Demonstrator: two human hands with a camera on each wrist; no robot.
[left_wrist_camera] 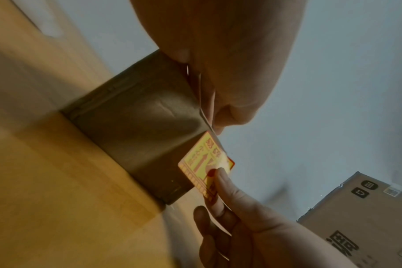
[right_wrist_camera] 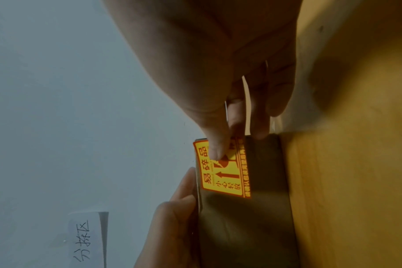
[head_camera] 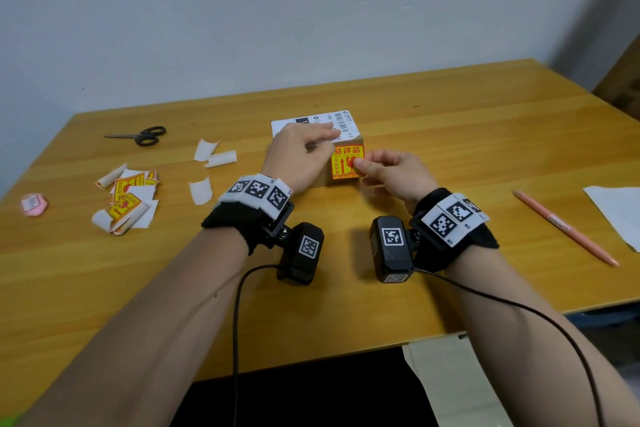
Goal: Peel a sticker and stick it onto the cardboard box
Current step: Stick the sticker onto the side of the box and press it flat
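A small cardboard box (head_camera: 320,180) stands mid-table with a white shipping label (head_camera: 346,121) on top. A yellow and red fragile sticker (head_camera: 343,161) lies against the right part of its front face, its right edge reaching just past the box corner. My left hand (head_camera: 311,146) drapes over the box's top front edge, fingers on the label and thumb by the front face, holding it steady. My right hand (head_camera: 360,165) pinches the sticker's right edge, thumb (right_wrist_camera: 216,148) on its printed side. In the left wrist view the sticker (left_wrist_camera: 202,159) appears slightly lifted at that end.
To the left lie black scissors (head_camera: 140,135), a pile of stickers (head_camera: 126,199), curled white backing pieces (head_camera: 207,151) and a pink object (head_camera: 33,204). A pink pen (head_camera: 564,227) and white paper (head_camera: 620,208) lie to the right. A large carton (left_wrist_camera: 367,217) stands beyond the table.
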